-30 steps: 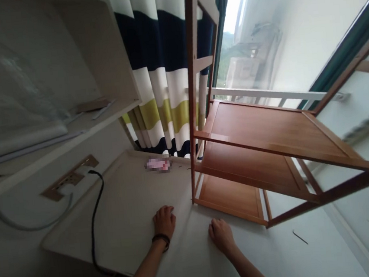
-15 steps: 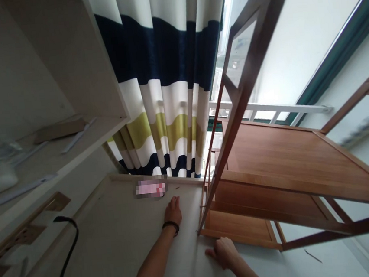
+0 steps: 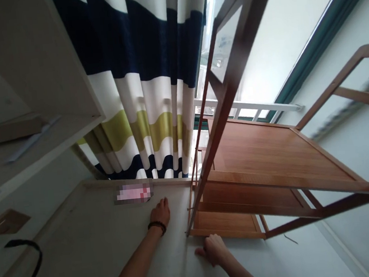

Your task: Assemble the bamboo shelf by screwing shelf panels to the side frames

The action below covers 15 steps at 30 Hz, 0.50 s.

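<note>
My left hand (image 3: pixel 160 211) lies flat on a pale desk top (image 3: pixel 93 247), fingers stretched toward a blurred pink object (image 3: pixel 133 193) just beyond them; a dark band circles the wrist. My right hand (image 3: pixel 212 249) rests on the desk with its fingers curled, right by the front foot of a brown wooden shelf rack (image 3: pixel 264 157). The rack stands on the desk with three shelves showing, its near post rising between my hands and the window.
A striped curtain (image 3: pixel 144 94) in navy, white and green hangs behind the desk. A pale cabinet with a shelf (image 3: pixel 36 126) is at the left, a black cable (image 3: pixel 26 254) below it. Window and railing (image 3: pixel 249 106) lie behind the rack. A small dark sliver (image 3: pixel 290 238) lies right of the rack.
My left hand has slid forward across the desk toward the pink object. My right hand has moved up to the rack's front foot. The view has come closer and tilted upward.
</note>
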{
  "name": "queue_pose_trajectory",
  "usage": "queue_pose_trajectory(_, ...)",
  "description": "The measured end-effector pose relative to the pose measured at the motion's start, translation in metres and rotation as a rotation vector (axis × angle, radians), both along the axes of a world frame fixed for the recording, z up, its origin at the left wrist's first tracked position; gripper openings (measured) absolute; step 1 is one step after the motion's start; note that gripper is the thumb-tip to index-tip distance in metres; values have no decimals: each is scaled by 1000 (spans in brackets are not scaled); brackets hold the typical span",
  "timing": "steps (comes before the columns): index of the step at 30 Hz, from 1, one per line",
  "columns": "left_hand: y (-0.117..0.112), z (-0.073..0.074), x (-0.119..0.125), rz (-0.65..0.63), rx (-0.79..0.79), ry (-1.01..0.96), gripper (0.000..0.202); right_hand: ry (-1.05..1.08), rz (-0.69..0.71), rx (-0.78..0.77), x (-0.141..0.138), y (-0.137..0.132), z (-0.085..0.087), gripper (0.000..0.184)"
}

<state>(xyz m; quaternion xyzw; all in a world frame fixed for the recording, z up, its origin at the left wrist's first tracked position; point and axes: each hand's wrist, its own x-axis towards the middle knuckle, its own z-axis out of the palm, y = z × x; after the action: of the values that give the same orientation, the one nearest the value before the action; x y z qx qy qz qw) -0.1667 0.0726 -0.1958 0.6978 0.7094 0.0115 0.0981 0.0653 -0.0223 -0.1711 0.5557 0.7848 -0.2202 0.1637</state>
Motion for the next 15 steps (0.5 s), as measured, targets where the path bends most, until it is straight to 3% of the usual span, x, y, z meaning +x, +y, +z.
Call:
queue_pose_trajectory(5,-62,-17,-3,-62,89,-7,43,6,9,19,1,-2,-3,60)
queue_pose_trajectory(8,-90,-27,-5,-55,221,-168,30,7,10,44,1,-3,-1,59)
queue_pose_trajectory(11,-105,-29,-6,-24,303,-378,25,14,-4,64,1,-6,0,57)
queue_pose_trajectory(15,-106,-16,-4,88,272,-673,16,25,-33,91,2,-12,0,55)
